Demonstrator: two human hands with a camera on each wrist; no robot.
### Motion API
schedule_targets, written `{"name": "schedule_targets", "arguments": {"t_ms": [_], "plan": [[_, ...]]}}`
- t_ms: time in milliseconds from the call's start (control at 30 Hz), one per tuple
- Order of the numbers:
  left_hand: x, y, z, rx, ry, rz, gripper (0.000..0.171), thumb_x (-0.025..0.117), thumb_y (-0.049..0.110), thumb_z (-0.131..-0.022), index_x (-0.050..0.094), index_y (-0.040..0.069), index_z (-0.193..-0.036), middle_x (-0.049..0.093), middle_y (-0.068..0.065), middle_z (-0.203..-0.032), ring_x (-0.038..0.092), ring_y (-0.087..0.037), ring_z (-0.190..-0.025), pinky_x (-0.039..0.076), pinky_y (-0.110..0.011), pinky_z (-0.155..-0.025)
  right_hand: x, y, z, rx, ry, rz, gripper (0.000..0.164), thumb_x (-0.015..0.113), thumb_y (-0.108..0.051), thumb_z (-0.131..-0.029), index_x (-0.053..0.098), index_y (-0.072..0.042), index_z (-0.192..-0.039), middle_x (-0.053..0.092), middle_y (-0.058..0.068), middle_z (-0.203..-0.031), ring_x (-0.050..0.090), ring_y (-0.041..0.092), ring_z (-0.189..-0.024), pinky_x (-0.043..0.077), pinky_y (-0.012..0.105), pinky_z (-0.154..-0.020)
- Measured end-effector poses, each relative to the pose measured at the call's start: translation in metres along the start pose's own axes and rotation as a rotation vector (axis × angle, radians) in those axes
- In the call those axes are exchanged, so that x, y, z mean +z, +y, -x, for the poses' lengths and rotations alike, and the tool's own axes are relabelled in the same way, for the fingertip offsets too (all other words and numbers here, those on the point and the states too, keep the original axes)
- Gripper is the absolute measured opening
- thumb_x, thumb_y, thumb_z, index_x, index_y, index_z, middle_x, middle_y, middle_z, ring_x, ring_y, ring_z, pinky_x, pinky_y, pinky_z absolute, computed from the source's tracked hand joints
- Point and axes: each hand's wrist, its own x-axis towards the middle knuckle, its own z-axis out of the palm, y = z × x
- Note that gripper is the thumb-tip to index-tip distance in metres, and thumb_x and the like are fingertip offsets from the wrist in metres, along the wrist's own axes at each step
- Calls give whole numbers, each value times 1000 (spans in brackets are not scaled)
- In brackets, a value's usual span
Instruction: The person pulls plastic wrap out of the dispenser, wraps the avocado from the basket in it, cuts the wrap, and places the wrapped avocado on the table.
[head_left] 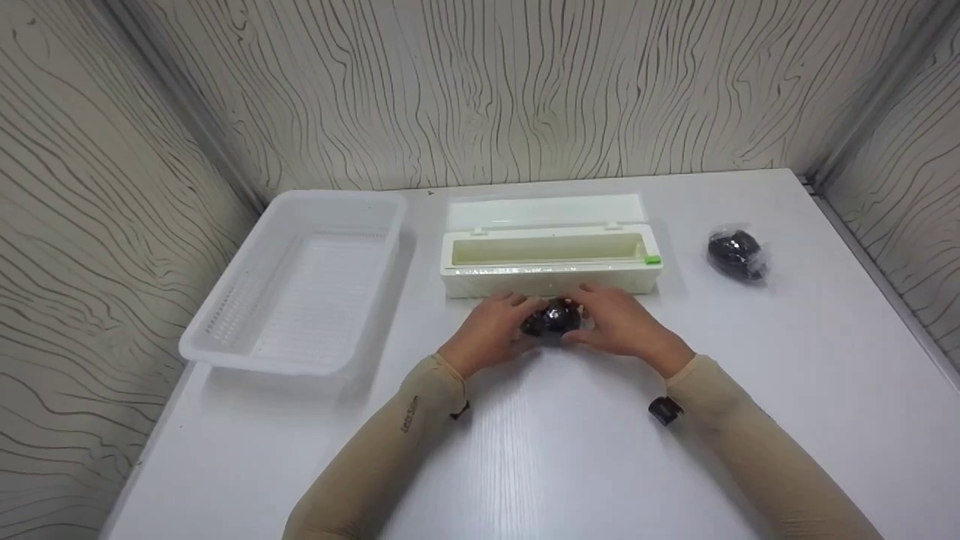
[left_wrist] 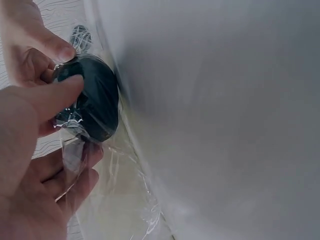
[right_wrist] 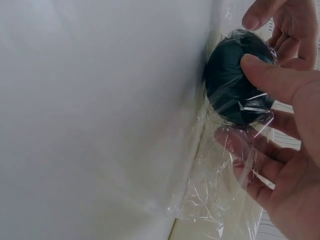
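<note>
Between both hands sits a smooth, dark, rounded object [head_left: 561,316] with clear cling film [right_wrist: 200,200] around it, just in front of the cling film dispenser [head_left: 551,283]. My left hand [head_left: 495,330] grips its left side. In the left wrist view the thumb presses on the dark surface while the fingers curl beneath, behind the film. From the right, my right hand [head_left: 619,322] holds the same object, its thumb lying across it in the right wrist view and its fingers curled under. Loose film hangs in wrinkles around the fingers.
The dispenser's lid [head_left: 546,211] is flipped back, and a green slider [head_left: 652,259] sits at its right end. Left stands a white plastic basket [head_left: 382,292]. A second dark object [head_left: 736,255], wrapped in film, lies at the right on the white table [head_left: 555,465].
</note>
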Motion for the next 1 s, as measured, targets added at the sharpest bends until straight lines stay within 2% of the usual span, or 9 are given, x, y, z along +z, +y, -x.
{"name": "schedule_targets", "arguments": {"t_ms": [100, 300, 433, 533, 833, 1000], "plan": [[0, 0, -1, -5, 0, -59, 63, 81, 41, -89, 57, 23, -145, 67, -1, -137, 61, -22, -129, 45, -43, -115, 0, 1, 0, -1, 1, 0, 65, 89, -29, -82, 62, -11, -139, 68, 12, -123, 67, 32, -105, 56, 51, -91], [-1, 2, -2, 32, 66, -153, 54, 82, 36, -89, 62, 22, -137, 65, 2, -134, 60, -20, -129, 45, -42, -114, 0, -1, -1, -4, -2, -8, 63, 88, -29, -83, 63, -9, -137, 68, 14, -125, 67, 35, -110, 55, 53, -95], [-2, 5, -2, 45, 46, -203, 53, 80, 32, -91, 61, 17, -138, 66, 0, -132, 61, -21, -128, 46, -40, -112, -1, -1, -2, -14, -2, -3, 63, 87, -28, -85, 62, -8, -139, 67, 15, -122, 67, 34, -103, 56, 53, -90], [-4, 6, 0, 53, 33, -206, 57, 79, 30, -92, 58, 16, -143, 67, -2, -134, 61, -21, -128, 46, -40, -112, -1, -1, -2, -14, -3, 6, 63, 86, -29, -85, 61, -8, -139, 66, 15, -120, 68, 34, -100, 57, 53, -88], [-5, 2, 8, 129, 84, -148, 58, 79, 24, -92, 58, 24, -146, 65, 2, -142, 60, -19, -130, 44, -41, -114, -1, 1, -2, -12, -9, 16, 60, 85, -29, -86, 61, -11, -138, 67, 13, -121, 68, 33, -103, 56, 52, -88], [-5, 2, 8, 127, 75, -154, 60, 80, 23, -91, 58, 25, -147, 64, 3, -143, 60, -19, -130, 44, -40, -114, 0, 0, -1, 1, -18, 21, 61, 84, -28, -87, 60, -11, -140, 67, 13, -121, 67, 32, -102, 56, 52, -88]]}}
